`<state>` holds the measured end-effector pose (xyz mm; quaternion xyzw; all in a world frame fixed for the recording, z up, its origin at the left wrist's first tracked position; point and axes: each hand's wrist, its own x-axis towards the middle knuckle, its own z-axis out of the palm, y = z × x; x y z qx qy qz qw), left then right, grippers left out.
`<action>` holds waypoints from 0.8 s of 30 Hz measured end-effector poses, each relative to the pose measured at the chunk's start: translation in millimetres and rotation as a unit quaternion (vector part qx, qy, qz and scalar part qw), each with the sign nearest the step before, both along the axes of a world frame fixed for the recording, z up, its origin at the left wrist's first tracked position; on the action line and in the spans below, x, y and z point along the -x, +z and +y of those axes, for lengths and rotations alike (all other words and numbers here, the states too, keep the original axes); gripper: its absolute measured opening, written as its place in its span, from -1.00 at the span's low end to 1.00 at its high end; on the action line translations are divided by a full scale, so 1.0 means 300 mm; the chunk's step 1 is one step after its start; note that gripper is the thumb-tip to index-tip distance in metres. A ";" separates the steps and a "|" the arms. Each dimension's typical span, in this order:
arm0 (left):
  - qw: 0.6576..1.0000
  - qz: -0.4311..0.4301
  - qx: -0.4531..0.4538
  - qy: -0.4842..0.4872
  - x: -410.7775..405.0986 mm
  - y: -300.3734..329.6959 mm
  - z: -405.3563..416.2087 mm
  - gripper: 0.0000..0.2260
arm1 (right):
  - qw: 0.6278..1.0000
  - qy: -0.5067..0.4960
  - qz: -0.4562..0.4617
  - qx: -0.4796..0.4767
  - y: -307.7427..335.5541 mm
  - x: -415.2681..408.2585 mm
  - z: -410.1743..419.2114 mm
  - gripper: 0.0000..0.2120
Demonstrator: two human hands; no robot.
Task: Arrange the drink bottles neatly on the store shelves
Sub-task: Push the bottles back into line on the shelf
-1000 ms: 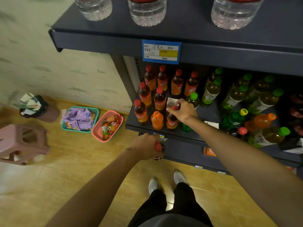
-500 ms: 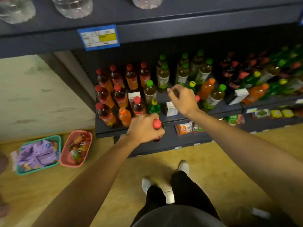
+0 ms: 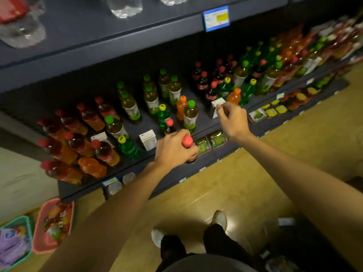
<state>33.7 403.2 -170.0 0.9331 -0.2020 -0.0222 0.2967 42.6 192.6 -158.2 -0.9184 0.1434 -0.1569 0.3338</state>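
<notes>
- Left hand (image 3: pixel 173 148): fingers curled round the neck of a red-capped dark drink bottle (image 3: pixel 187 141), cap showing above the fist. The bottle stands upright, long axis vertical, held in front of the middle shelf's front edge (image 3: pixel 216 126) and not yet set down.
- Right hand (image 3: pixel 232 119): reaches further along the shelf, to the right of the left hand; fingers loosely curled at a small white carton (image 3: pixel 217 106). Whether it pinches the carton or only touches it, I cannot tell.
- Governing relation: the cola-type bottles with red caps (image 3: pixel 202 81) stand beyond and just left of the right hand, up and right of the held bottle. The right hand is nearer that group; the left hand, judged from this, must carry the bottle rightward and inward, kept upright.
- Just beyond the left hand: a second red-capped bottle (image 3: pixel 169 125), a green bottle with yellow cap (image 3: pixel 163 116), a green-capped tea bottle (image 3: pixel 190 116), an orange bottle (image 3: pixel 181 107).
- Left of the left hand: a white carton (image 3: pixel 147 138), then rows of red-capped tea bottles (image 3: pixel 88 116).
- Below both hands: lower shelf holding small green packets (image 3: pixel 211 142).
- Floor, far left of the left arm: pink basket (image 3: pixel 40 246) holding mixed bottles; teal basket (image 3: pixel 29 224) holding purple packets.
</notes>
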 end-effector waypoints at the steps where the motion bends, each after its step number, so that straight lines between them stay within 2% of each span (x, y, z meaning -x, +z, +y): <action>1: 1.000 0.002 -0.003 -0.002 0.002 -0.003 -0.053 -0.76 | 1.000 0.002 0.004 -0.002 -0.003 0.017 -0.057 -0.74; 12: 0.998 0.051 -0.003 0.043 0.025 -0.055 -0.553 -0.80 | 0.998 0.014 0.057 -0.013 -0.094 0.079 -0.606 -0.71; 24: 0.995 0.086 -0.046 0.031 -0.224 -0.140 -0.725 -0.78 | 0.990 0.030 0.139 -0.023 -0.193 -0.152 -0.764 -0.72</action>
